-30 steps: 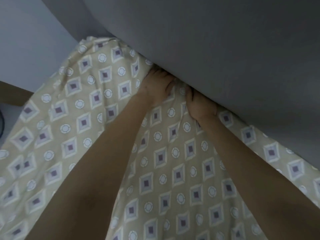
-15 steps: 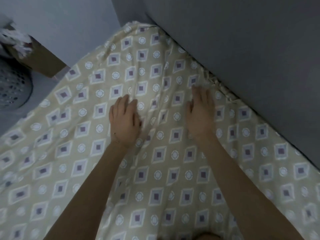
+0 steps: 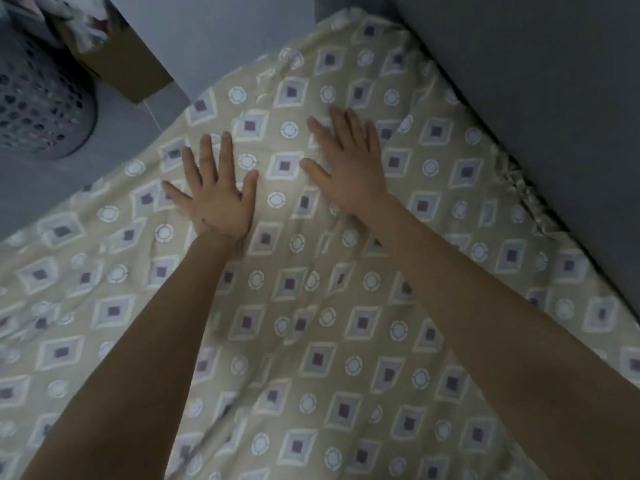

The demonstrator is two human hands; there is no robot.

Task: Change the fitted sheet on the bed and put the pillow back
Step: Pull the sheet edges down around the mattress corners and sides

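The bed is covered by the fitted sheet [image 3: 311, 341], beige cloth printed with grey diamonds and pale rings, lying loose and creased in soft folds under both forearms. The left hand [image 3: 216, 195] and the right hand [image 3: 349, 164] lie palm down on it side by side, each grip apart, fingers straight and fanned, clamped on nothing and only pressing the cloth flat. To the right of the right grip the sheet's gathered elastic edge [image 3: 516, 174] bunches against a plain grey upright surface [image 3: 519, 98]; whether that is a wall or a headboard I cannot tell. Beyond both grips the sheet rounds over the bed's far corner. To the left of the left grip the sheet drops off the side of the bed to a grey floor [image 3: 69, 181], where a perforated grey basket [image 3: 38, 109] stands, with a brown cardboard box [image 3: 128, 64] just beside it, crumpled pale stuff showing at its top. The light is dim and bluish. A second ago both hands were pushed into the seam where the sheet meets the grey surface, fingertips buried; half a second ago they had come back onto the flat cloth with fingers close together; now the fingers are spread wider and the hands sit further from that edge, and more of the basket and box shows
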